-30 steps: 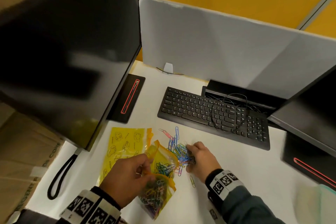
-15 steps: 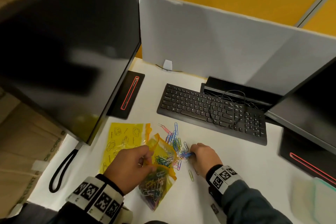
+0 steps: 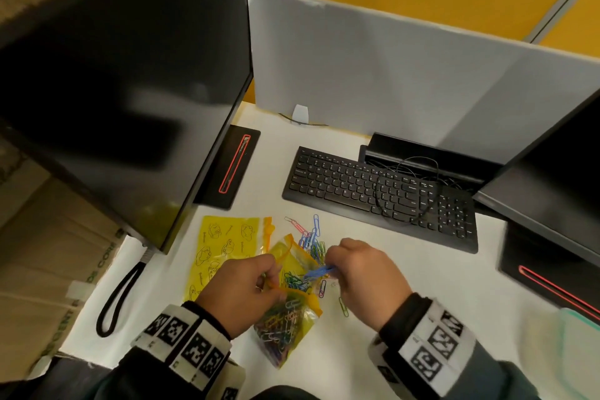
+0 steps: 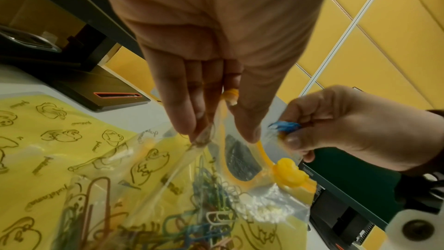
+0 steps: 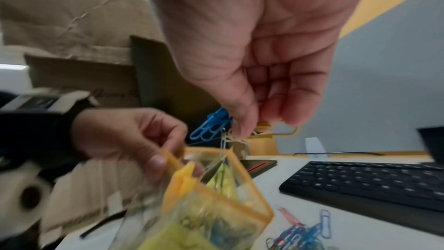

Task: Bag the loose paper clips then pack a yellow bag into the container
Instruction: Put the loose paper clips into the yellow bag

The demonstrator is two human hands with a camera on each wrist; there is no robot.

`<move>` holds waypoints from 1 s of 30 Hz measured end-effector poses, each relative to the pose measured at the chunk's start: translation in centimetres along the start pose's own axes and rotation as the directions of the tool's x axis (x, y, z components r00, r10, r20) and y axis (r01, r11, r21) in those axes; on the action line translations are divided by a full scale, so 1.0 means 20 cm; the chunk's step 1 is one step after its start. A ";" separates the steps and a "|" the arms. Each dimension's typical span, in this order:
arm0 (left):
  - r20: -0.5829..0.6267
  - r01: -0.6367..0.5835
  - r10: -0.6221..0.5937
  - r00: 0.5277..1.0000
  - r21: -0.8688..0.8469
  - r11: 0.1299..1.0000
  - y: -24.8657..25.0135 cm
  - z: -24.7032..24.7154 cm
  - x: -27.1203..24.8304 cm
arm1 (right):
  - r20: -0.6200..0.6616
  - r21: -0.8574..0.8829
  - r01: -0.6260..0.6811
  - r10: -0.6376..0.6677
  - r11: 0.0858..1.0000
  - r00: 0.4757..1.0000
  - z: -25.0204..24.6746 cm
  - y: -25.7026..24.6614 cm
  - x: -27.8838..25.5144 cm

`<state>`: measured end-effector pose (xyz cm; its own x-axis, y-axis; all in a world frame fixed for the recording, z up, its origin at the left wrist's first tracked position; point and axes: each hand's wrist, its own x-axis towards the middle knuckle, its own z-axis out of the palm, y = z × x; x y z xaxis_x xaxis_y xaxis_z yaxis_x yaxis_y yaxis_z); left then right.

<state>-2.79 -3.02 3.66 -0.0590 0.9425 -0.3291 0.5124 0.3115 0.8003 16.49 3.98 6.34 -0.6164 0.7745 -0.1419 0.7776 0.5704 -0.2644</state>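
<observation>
L hand (image 3: 242,291) sits over the near-left part of the desk (image 3: 406,286), back of hand up, fingers (image 4: 182,113) & thumb pinching the orange zip rim of the yellow bag (image 3: 285,318) so the mouth gapes toward the right. R hand (image 3: 367,269) is just right of that mouth, knuckles up, thumb & fingertips (image 5: 242,121) nipping a small bunch of paper clips (image 3: 316,271), blue ones plainest w/ a yellow and a bare-wire one hanging down at the bag's opening. Both wrists wear bands w/ black-and-white square markers.

Bag is thin, glossy, see-through yellow film, crinkled, w/ an orange slider tab (image 4: 288,176) at one end of the zip; its lower half bulges w/ a tangle of multi-colour wire clips. A second bag (image 3: 224,243), flat, same yellow w/ line-drawn cartoon print, lies on the desk to the left, partly under the L hand & the held bag. Loose clips (image 3: 311,237), blue, pink, green, are heaped on the white desktop just beyond the bag mouth; a couple of strays lie near the R wrist toward the near edge.

Black keyboard (image 3: 380,195) w/ a thin black cable looped over it lies further back toward the grey divider panel (image 3: 389,75). A big dark monitor (image 3: 123,84) overhangs the left side, its flat base w/ a red-outlined slot on the desk behind the flat bag; another monitor (image 3: 552,178) at the right edge. A pale greenish container (image 3: 578,344), blurred, shows at the near-right corner. Black looped strap hangs off the left edge, cardboard beyond it.
</observation>
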 end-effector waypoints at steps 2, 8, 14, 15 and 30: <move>0.003 -0.006 0.006 1.000 0.002 1.000 0.01 0.01 0.00 | 0.069 -0.154 0.040 -0.030 0.987 0.997 0.02 -0.09 0.02; -0.021 -0.010 0.011 1.000 0.020 1.000 0.02 0.02 -0.02 | 0.122 0.009 0.106 -0.106 0.994 0.987 0.04 -0.18 0.06; -0.031 0.020 -0.021 0.999 -0.014 1.000 0.02 0.01 -0.05 | 0.130 0.276 -0.428 0.408 0.860 0.904 0.11 0.17 -0.03; -0.026 0.010 -0.010 1.000 -0.016 1.000 0.03 0.01 -0.05 | 0.228 0.236 -0.509 0.462 0.828 0.857 0.15 0.21 -0.05; -0.105 0.028 -0.033 0.994 -0.046 0.999 0.01 0.02 -0.05 | 0.252 0.260 -0.393 0.331 0.882 0.909 0.34 0.20 0.14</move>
<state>-2.35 -3.89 3.93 -0.1650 0.9394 -0.3006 0.4707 0.3428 0.8129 17.02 6.53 -1.67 -0.3347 0.8240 -0.4572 0.8961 0.1281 -0.4251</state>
